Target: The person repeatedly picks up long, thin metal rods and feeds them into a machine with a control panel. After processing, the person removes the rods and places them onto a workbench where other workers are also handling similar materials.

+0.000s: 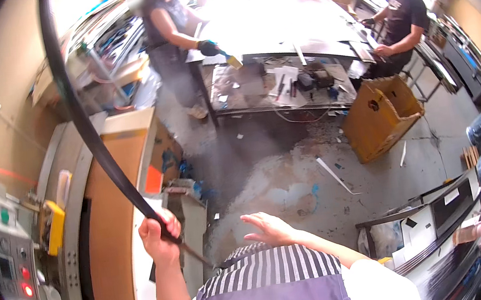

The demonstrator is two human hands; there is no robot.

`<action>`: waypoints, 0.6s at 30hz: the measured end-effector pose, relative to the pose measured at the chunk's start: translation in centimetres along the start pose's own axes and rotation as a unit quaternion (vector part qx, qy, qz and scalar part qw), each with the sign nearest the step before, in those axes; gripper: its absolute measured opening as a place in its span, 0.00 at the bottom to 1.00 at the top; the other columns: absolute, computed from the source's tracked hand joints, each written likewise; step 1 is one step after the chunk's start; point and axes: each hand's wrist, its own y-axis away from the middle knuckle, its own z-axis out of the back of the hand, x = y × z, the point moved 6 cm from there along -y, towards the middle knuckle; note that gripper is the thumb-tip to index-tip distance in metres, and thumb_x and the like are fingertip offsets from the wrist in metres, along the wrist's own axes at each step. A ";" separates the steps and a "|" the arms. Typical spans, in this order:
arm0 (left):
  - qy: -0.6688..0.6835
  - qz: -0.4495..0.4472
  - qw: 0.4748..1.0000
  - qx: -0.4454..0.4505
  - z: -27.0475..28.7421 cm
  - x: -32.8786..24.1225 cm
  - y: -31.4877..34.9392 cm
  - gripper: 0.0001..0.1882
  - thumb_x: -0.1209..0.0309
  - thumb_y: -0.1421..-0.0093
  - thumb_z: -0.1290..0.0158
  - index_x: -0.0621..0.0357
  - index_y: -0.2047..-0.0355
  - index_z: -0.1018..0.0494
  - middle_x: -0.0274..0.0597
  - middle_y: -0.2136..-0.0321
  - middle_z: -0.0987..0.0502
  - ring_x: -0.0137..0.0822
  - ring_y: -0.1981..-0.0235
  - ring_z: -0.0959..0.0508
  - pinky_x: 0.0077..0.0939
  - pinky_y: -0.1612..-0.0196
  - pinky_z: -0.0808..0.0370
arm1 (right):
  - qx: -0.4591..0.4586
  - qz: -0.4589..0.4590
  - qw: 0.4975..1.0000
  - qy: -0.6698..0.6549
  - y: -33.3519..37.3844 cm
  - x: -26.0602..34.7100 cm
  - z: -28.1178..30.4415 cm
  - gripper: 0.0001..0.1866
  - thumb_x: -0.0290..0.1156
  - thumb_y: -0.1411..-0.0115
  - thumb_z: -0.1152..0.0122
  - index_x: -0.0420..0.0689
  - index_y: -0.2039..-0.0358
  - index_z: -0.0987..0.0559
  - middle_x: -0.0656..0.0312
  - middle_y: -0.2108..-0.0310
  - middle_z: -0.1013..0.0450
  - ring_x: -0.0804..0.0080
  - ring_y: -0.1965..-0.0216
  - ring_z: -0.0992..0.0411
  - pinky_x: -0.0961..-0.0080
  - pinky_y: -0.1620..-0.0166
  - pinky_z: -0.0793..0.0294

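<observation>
My left hand [161, 236] is closed round a long, dark, narrow bar or strip [90, 124]. The strip rises past the upper edge of the picture, and its thinner lower end slants down beside my striped apron [268, 268]. Whether it is stiff or bendy I cannot tell, as the lens curves straight edges. My right hand [269, 229] hovers in front of the apron with its fingers stretched out, holding nothing and apart from the strip.
On the left stands a wood-topped machine [118, 227] with a control panel [13, 268]. Ahead, two people work at a large white-topped table [272, 18]; one wears dark gloves. A cardboard box [365, 127] stands right of centre, and a rack of panels [439, 227] at lower right. Scraps litter the floor.
</observation>
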 end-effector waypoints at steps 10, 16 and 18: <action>0.087 0.067 0.957 0.269 -29.8 15.8 -12.4 0.27 0.48 0.39 0.48 0.65 0.60 0.29 0.44 0.65 0.31 0.35 0.67 0.31 0.31 0.64 0.34 | -0.352 -0.109 0.906 -0.210 6.4 -9.9 15.3 0.11 0.31 0.45 0.31 0.38 0.71 0.24 0.69 0.82 0.33 0.85 0.78 0.39 0.80 0.75 0.37; -0.267 0.112 0.887 0.359 -27.1 26.7 -18.8 0.22 0.65 0.39 0.45 0.64 0.48 0.31 0.43 0.46 0.33 0.35 0.50 0.28 0.29 0.47 0.32 | -0.493 -0.229 0.808 -0.226 11.9 -16.6 20.5 0.11 0.28 0.45 0.31 0.39 0.78 0.25 0.76 0.86 0.39 0.89 0.81 0.45 0.83 0.79 0.47; -0.353 0.128 0.851 0.366 -23.2 31.2 -21.4 0.18 0.68 0.40 0.43 0.62 0.50 0.28 0.41 0.49 0.30 0.32 0.53 0.26 0.25 0.51 0.28 | -0.517 -0.258 0.779 -0.244 12.4 -18.9 22.4 0.12 0.28 0.46 0.31 0.41 0.79 0.26 0.78 0.85 0.40 0.89 0.81 0.47 0.84 0.79 0.50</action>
